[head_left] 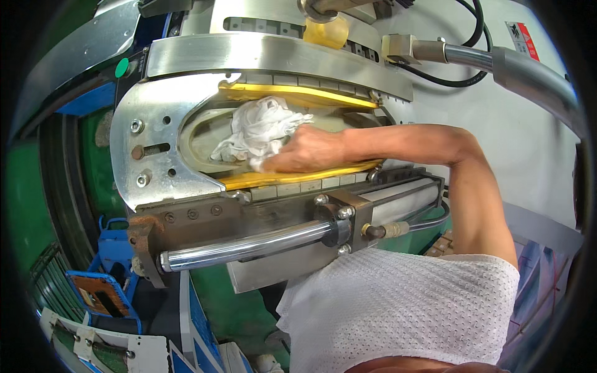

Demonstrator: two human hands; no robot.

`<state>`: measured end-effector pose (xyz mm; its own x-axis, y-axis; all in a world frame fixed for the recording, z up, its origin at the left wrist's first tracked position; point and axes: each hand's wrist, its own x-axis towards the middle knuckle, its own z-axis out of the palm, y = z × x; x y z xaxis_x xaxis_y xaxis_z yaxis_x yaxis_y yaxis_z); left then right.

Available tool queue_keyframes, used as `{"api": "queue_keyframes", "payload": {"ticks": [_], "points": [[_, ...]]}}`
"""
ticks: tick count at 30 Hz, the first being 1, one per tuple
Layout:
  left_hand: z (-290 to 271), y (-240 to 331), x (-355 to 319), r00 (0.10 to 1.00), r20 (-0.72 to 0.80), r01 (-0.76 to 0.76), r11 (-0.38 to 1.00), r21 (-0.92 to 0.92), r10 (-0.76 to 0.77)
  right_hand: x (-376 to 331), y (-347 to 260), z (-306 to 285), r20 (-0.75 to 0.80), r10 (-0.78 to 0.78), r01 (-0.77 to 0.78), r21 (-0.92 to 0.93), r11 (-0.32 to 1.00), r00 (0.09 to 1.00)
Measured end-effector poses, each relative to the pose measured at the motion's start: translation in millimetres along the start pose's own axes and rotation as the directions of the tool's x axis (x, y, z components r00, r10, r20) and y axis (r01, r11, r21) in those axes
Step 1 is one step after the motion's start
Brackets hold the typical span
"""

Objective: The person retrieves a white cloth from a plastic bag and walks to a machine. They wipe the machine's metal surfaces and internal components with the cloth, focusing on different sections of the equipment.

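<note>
the right hand [306, 149] is pressing a bunched white rag [261, 127] into the yellowish mould cavity [205, 146], fingers closed over it; yellow residue is remaining along the edges. left hand unseen.

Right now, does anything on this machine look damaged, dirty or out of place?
Yes. The bracket at the left end of the chrome rod looks rusty brown. The right hand presses a crumpled white rag into the yellow-edged cavity. Nothing looks spilled.

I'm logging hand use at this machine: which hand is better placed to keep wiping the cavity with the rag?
Right, probably. The right hand already presses the white rag inside the yellow-edged cavity. The left hand is out of view.
</note>
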<state>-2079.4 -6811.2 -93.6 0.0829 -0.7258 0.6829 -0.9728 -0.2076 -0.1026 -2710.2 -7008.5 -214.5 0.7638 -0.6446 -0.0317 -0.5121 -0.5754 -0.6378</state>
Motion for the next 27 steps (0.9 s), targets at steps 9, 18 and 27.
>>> {"api": "queue_keyframes", "payload": {"ticks": [9,18,27], "points": [[-3,-7,-2,0.999,0.041,-0.009,0.999,0.038,0.007,43,-6,8,0.225,0.021,0.043,-0.275,0.960,0.974],[-8,-9,0,0.994,0.073,-0.087,0.992,0.093,0.080,17,-6,5,0.289,0.161,-0.093,-0.235,0.967,0.944],[-4,0,1,0.999,0.038,-0.022,1.000,0.001,0.022,5,-15,0,0.152,0.264,-0.278,0.080,0.957,0.952]]}}
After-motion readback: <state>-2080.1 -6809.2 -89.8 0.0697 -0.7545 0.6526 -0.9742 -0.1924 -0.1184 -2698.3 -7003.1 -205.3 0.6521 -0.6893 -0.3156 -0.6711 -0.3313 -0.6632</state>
